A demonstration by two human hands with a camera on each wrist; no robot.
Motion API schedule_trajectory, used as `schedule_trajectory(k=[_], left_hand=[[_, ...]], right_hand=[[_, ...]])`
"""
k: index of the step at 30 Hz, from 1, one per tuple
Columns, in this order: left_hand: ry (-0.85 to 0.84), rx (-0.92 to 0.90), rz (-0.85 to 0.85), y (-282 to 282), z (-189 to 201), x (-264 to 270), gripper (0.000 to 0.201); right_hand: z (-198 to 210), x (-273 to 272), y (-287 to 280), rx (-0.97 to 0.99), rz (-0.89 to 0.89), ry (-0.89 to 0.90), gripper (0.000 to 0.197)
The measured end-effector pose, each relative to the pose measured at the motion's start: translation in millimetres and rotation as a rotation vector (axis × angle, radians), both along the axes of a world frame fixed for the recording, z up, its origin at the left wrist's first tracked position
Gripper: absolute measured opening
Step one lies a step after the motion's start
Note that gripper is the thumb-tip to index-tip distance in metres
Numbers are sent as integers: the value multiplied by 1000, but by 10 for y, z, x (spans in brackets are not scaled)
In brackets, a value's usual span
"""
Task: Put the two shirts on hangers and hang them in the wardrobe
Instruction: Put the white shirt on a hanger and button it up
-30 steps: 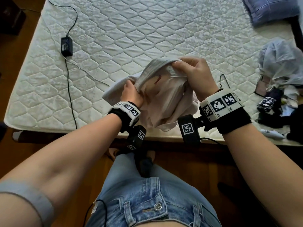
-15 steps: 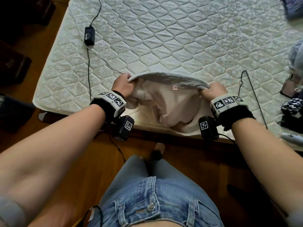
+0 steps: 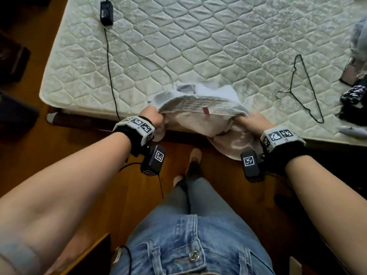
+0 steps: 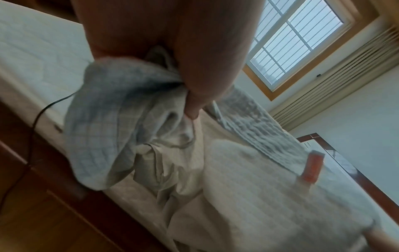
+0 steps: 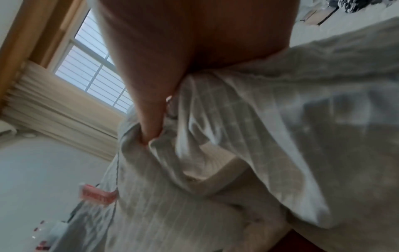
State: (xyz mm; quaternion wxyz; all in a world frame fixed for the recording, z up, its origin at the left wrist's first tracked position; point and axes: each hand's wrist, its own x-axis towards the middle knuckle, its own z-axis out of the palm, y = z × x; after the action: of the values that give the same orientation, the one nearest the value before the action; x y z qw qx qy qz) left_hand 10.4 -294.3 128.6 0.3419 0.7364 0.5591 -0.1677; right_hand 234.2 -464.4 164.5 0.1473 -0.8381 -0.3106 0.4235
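A pale checked shirt (image 3: 200, 104) with a small red neck label (image 3: 206, 111) is stretched between my two hands over the near edge of the mattress (image 3: 198, 46). My left hand (image 3: 152, 119) grips the shirt's left side; the left wrist view shows its thumb pinching bunched cloth (image 4: 129, 102). My right hand (image 3: 251, 122) grips the right side, thumb tucked into a fold of the shirt (image 5: 226, 136). The shirt's lower part hangs off the bed toward the floor. A thin black wire hanger (image 3: 305, 86) lies on the mattress to the right, apart from both hands.
A black power adapter (image 3: 106, 11) and its cable (image 3: 109, 62) lie on the mattress at the left. A heap of clothes and small items (image 3: 355, 92) sits at the right edge. Wooden floor (image 3: 29, 145) lies below, with my legs close to the bed frame.
The bunched shirt has been spread wide between my hands, which moved apart and back toward the mattress's near edge. The view shifted, and the whole hanger now shows on the right.
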Motion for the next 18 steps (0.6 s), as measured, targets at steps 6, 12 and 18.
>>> schedule_trajectory(k=[6,12,18], left_hand=[[-132,-55,-21,-410,-9,-251,36],[-144,-176,-25,-759,-30,-107,34],[-151,-166,-88,-1186,153,331,32]], right_hand=[[-272,-306,-897,-371,183,136,53],[-225,-357,-1286,-492,208,99,42],[149,-98,-1735,-275,-63,96,26]])
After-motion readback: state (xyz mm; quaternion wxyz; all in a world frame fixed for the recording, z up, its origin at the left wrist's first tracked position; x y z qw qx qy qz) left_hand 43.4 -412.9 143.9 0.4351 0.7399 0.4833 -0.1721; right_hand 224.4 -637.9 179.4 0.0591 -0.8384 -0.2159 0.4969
